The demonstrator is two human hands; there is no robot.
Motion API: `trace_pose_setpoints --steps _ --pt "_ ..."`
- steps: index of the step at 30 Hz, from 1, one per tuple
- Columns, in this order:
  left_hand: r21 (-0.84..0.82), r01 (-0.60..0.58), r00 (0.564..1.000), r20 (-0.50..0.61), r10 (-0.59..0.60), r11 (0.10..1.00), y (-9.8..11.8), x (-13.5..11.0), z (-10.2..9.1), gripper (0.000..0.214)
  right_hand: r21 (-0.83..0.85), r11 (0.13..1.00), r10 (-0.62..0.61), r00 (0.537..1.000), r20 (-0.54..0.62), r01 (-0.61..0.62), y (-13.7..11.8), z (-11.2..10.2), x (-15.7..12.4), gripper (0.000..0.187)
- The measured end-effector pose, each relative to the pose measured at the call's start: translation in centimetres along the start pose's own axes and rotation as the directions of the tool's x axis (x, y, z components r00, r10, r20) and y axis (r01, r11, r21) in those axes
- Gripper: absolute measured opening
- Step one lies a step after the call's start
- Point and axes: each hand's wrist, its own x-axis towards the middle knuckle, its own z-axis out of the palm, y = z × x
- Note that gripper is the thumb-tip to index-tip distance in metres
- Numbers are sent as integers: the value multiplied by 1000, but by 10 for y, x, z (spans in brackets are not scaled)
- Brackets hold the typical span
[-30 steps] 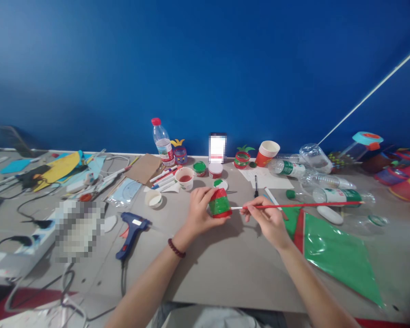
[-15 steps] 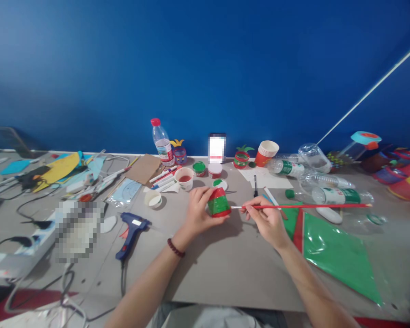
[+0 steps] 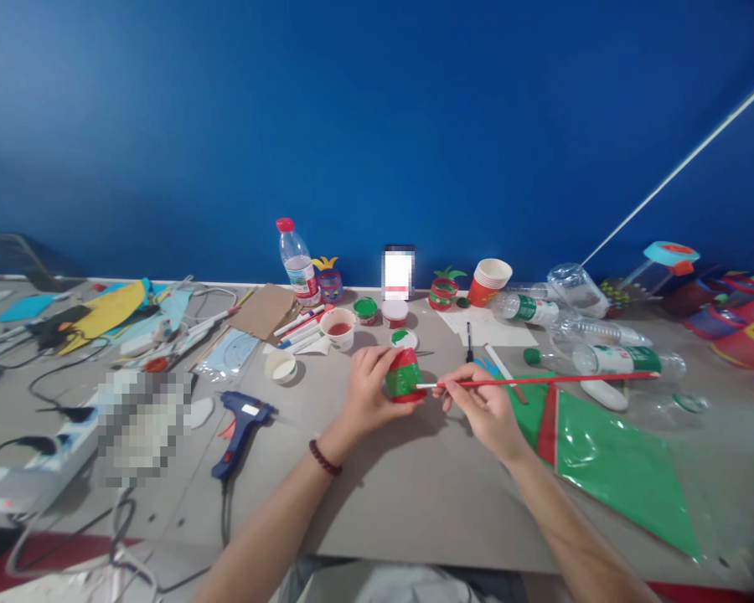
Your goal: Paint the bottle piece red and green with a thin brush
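Observation:
My left hand [image 3: 372, 387] is closed around a small cup [image 3: 404, 378] painted in red and green bands, held tilted above the table. My right hand [image 3: 479, 405] pinches a paintbrush [image 3: 528, 380] with a long red handle, which points off to the right. The brush's pale tip end lies against the lower part of the cup's green band. Just behind the cup is a white lid [image 3: 405, 339] with green paint on it. Beyond that stand an open jar of green paint [image 3: 365, 311] and a jar with a pale top [image 3: 395, 314].
A paper cup of reddish liquid [image 3: 338, 329] and a small white cup [image 3: 281, 367] stand left of my hands. Further left lies a blue glue gun [image 3: 244, 433] with its cord. Plastic bottles [image 3: 628, 360] and a green packet [image 3: 625, 469] lie to the right. A lit phone [image 3: 398, 273] leans on the wall.
My right hand has shifted left, bringing the brush tip from the cup's right edge onto its side. The cup has turned slightly in my left hand.

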Motion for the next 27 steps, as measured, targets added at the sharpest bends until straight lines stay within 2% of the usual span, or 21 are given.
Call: trace_pose_setpoints --steps 4,10,14,19,24,27 --pt "4 -30 999 -11 30 1000 1 -2 3 77 -99 994 -45 999 27 48 4 5 -4 25" --pt "11 -56 998 -6 56 998 1 -1 1 76 -205 976 -68 997 33 74 4 0 -3 27" --pt "14 -34 999 24 33 999 2 -1 -1 77 -212 974 -74 997 18 76 1 -4 -1 28" --pt "7 -49 999 6 49 999 2 0 -1 78 -225 970 -100 995 -14 95 -1 -8 1 28" --pt "9 -47 999 -7 47 999 0 -1 -2 79 -208 977 -66 996 -65 51 1 -14 4 29" --pt "-12 -36 999 -20 35 999 1 0 -2 77 -143 989 -49 992 -119 32 0 -18 7 28"
